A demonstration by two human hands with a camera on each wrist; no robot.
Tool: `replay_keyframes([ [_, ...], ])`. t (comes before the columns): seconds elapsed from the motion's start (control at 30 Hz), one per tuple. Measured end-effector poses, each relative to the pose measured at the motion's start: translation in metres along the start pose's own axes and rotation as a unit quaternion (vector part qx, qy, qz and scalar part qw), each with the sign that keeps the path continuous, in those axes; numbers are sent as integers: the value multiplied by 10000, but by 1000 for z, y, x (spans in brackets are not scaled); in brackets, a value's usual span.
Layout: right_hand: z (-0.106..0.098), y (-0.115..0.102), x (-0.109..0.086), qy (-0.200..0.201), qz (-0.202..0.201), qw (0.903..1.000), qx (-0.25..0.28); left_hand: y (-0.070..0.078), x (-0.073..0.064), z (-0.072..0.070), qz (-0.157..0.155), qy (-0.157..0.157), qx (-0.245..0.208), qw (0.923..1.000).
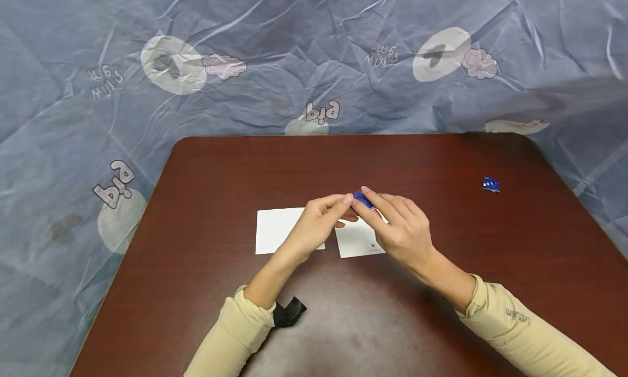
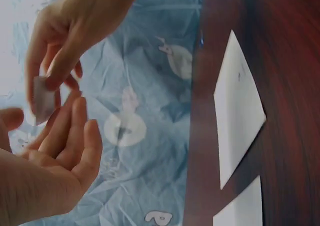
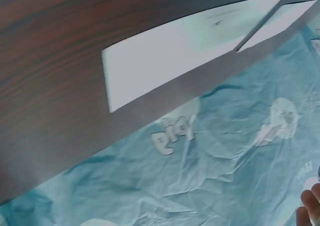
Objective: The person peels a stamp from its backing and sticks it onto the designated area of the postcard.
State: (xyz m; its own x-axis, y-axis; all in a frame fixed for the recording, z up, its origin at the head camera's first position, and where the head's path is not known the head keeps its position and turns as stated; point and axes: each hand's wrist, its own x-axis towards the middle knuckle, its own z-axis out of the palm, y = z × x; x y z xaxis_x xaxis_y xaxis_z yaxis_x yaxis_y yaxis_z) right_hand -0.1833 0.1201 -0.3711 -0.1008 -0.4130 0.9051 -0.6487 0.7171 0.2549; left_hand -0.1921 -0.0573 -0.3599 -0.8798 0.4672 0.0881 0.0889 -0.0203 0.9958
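Above the far part of the table, my right hand [image 1: 404,224] pinches a small blue block [image 1: 363,200] between thumb and fingers. A pale, whitish face of the block shows in the left wrist view, where it is slightly blurred. My left hand [image 1: 319,219] is close beside it, fingertips right at the block's left end. In the left wrist view the left fingers [image 2: 75,141] are extended and loosely bent, with the thumb apart from the block. Only a few fingertips [image 3: 311,205] show in the right wrist view's lower corner.
Two white sheets, a left one [image 1: 277,230] and a right one [image 1: 355,243] with a small dark mark, lie beneath the hands on the brown table [image 1: 221,170]. A blue-and-white scrap [image 1: 491,184] lies at the right. A black strip [image 1: 289,312] shows by the left sleeve. Patterned cloth [image 1: 304,50] hangs behind.
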Motion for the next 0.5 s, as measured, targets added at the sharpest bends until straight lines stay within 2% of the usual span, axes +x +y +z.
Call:
replay_keyframes([
  [0.17, 5, -14, 9, 336, 61, 9993, 156, 3, -2, 1, -103, 258, -717, 9970],
  [0.3, 7, -21, 12, 504, 217, 9981, 298, 5, -4, -2, -240, 291, -1082, 9934],
  [0.5, 12, -26, 10, 611, 279, 9967, 455, 6, -3, -8, -483, 354, -1166, 9914],
])
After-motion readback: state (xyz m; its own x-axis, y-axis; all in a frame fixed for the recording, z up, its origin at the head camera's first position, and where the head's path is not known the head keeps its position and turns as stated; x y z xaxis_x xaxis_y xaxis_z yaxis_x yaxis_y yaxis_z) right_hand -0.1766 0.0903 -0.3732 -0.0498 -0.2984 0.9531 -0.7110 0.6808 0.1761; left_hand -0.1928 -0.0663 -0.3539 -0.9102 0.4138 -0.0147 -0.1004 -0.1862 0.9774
